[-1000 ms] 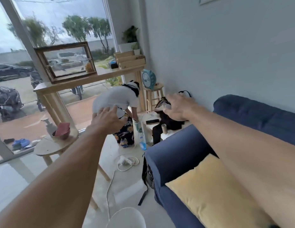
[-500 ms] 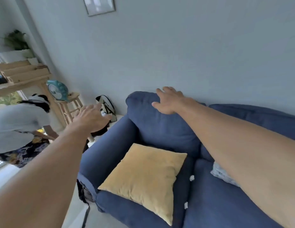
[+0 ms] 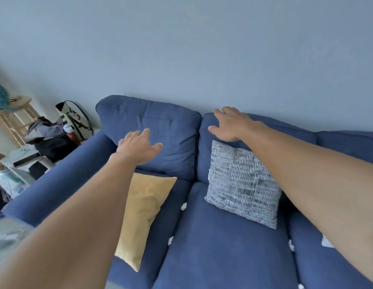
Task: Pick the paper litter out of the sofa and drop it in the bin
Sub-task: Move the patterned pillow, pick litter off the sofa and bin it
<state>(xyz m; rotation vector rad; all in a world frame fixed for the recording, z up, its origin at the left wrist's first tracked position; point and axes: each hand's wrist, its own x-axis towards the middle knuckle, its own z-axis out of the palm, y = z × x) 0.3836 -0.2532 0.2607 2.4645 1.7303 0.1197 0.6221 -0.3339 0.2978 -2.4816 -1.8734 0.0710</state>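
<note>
Both arms stretched over the sofa, left hand and right hand empty, fingers apart, white paper scraps in its seat seams.

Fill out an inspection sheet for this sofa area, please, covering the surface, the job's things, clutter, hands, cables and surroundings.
Surface: blue sofa, with seat and back cushions in place.
Job's things: white paper scraps sit in the seams between the seat cushions; the bin is not in view.
Clutter: yellow cushion on the seat; patterned cushion leaning on the backrest.
Hands: left hand and right hand both open, fingers spread, holding nothing.
Cables: nothing seen.
Surroundings: grey-blue wall; bags and a wooden stool beyond the armrest.
</note>
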